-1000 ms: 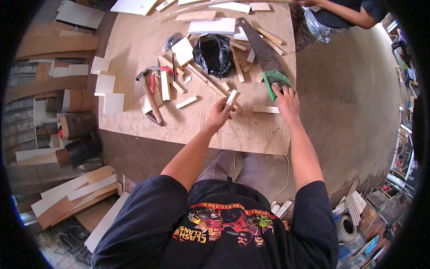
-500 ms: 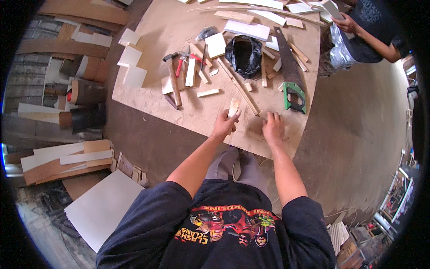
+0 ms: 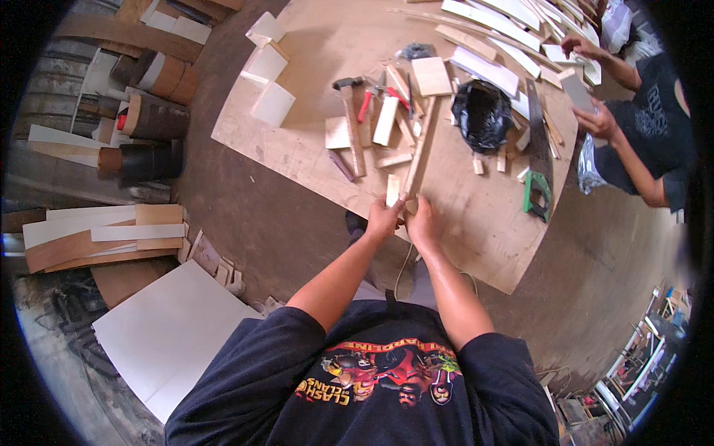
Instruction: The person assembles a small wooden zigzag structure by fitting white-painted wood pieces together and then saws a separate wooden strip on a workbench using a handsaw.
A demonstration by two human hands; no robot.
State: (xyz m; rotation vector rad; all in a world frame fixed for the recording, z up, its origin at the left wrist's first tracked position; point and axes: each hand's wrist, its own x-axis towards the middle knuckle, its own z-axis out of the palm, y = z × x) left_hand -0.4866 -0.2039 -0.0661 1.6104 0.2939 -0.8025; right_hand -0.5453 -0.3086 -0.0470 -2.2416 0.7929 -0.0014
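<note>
My left hand (image 3: 384, 217) is closed around a short pale wood block (image 3: 393, 189), which sticks up from its fingers. Right beside it, my right hand (image 3: 422, 224) pinches the near end of a long thin wooden strip (image 3: 423, 149). The strip points away from me over the plywood tabletop (image 3: 454, 238). To the left of the strip lie a hammer (image 3: 352, 134) with a wooden handle, red-handled pliers (image 3: 364, 106) and a pale wood piece (image 3: 385, 121). A black plastic bag (image 3: 482, 119), its mouth open, sits to the right of the strip.
A handsaw (image 3: 537, 149) with a green handle lies near the right edge. White boards (image 3: 271, 104) stand at the far left edge; long strips (image 3: 491, 26) are heaped at the back. A co-worker (image 3: 639, 111) at the right holds a grey block. Stacked boards (image 3: 111, 238) lie left.
The view has swung, shifting the table rightward in the picture. My right hand has come beside my left and taken hold of the strip, which has turned. The left hand keeps the block.
</note>
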